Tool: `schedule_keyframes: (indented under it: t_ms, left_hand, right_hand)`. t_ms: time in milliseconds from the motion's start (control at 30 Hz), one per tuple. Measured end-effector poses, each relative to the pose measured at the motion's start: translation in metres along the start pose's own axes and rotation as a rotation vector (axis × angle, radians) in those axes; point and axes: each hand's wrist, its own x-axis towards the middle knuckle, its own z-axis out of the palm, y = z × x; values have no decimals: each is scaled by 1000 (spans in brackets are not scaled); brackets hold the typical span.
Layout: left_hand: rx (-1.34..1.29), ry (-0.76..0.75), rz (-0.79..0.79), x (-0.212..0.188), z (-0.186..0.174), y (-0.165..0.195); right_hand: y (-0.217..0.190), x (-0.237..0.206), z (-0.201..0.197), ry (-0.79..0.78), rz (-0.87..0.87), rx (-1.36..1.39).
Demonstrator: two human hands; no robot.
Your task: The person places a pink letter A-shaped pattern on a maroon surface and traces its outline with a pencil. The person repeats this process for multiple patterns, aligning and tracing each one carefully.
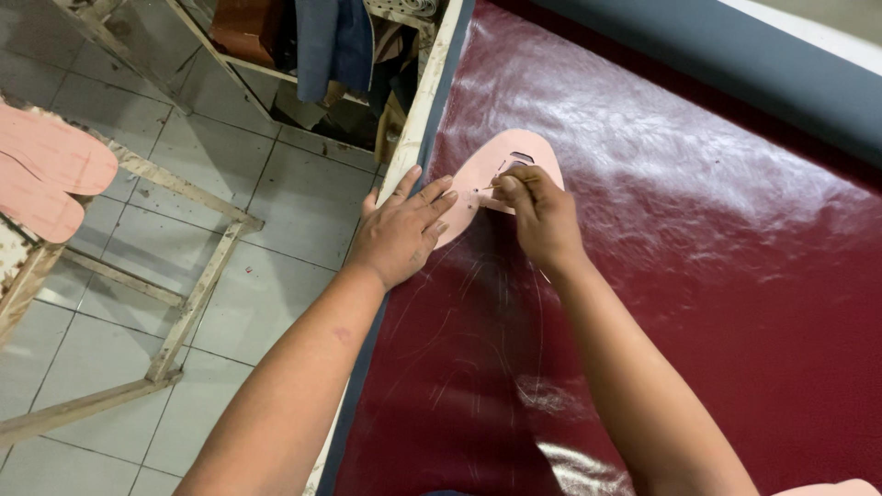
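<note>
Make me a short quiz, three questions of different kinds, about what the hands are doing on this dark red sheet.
1. True or false: the left hand lies flat on the pink pattern.
2. What does the pattern lie on? A) floor B) dark red sheet C) wooden frame
3. What does the right hand hold?

Key:
1. True
2. B
3. A thin marking tool, mostly hidden by the fingers; its kind cannot be told.
</note>
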Motion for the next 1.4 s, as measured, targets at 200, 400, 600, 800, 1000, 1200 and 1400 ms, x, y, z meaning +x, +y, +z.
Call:
schedule_keyframes:
  t_ms: [200, 400, 600, 800, 1000, 1200, 1400]
  left_hand:
    - [5, -29, -36, 0, 2, -1]
    - [14, -64, -53, 1, 0, 1]
    - [12, -69, -67, 2, -2, 2]
    - [15, -72, -62, 1, -4, 3]
    - [15, -71, -77, 1, -3, 4]
    - [26, -7, -9, 0, -8, 5]
    - [33, 1, 2, -9, -7, 9]
  right_hand:
    - [-7, 5, 8, -49, 0, 109]
    - [-7, 8, 9, -101, 51, -29]
    - [-5, -1, 7, -91, 18, -132]
    - [0, -5, 10, -89, -49, -205]
    - [-3, -16, 25, 19, -433, -389]
    - [-4, -7, 10, 9, -36, -191]
    - [16, -83, -40, 186, -52, 97]
